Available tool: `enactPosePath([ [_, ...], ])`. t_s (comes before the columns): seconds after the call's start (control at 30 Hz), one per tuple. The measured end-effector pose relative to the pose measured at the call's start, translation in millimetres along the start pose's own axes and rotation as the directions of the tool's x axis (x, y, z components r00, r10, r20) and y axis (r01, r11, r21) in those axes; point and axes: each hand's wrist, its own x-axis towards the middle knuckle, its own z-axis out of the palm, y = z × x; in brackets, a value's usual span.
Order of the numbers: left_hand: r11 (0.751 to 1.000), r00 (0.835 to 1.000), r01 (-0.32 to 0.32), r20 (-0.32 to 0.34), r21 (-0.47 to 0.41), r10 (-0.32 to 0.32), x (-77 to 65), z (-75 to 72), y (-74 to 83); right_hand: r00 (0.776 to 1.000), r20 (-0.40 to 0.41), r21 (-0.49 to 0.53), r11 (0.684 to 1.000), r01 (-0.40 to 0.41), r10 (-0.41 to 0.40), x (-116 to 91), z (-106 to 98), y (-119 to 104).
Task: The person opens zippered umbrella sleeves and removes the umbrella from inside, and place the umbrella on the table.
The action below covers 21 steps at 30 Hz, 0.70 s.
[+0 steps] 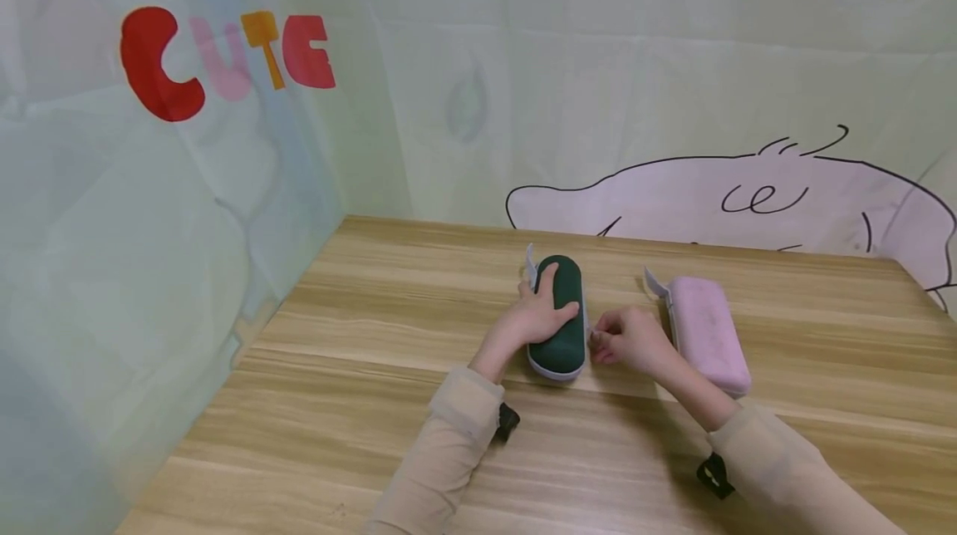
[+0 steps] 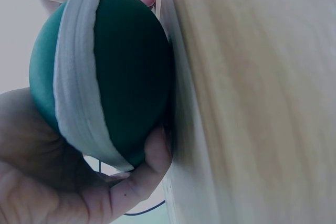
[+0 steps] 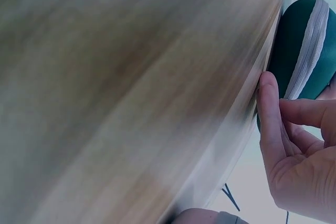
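A dark green zippered case (image 1: 562, 352) with rounded ends and a pale grey zipper band (image 2: 79, 72) lies lengthwise on the table. Spread over its top and left side, my left hand (image 1: 534, 315) grips it; the left wrist view shows fingers (image 2: 149, 163) curled round its lower side. Beside the case's right edge, my right hand (image 1: 631, 340) pinches at the zipper pull, which its fingertips mostly hide. In the right wrist view, thumb and index finger (image 3: 304, 111) meet by the zipper band (image 3: 310, 45). A pale strap (image 1: 531, 262) sticks up at the case's far left.
A pink case (image 1: 710, 327) with its own pale strap (image 1: 655, 282) lies right of my right hand, close to the forearm. The wooden table (image 1: 336, 369) meets printed cloth walls (image 1: 449, 86) at its back and left edges.
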Motion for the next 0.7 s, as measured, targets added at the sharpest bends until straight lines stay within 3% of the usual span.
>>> enactPosePath([
  [0.4,1.000,1.000,-0.001,0.007,-0.017,0.001,1.1,1.5,-1.8,0.998,-0.017,-0.094,0.994,0.060,-0.062,-4.2,1.2,0.2],
  [0.7,1.000,1.000,0.001,0.010,-0.016,-0.001,0.6,0.6,-2.5,0.999,-0.019,-0.118,0.992,0.044,-0.046,-7.9,2.7,-2.1],
])
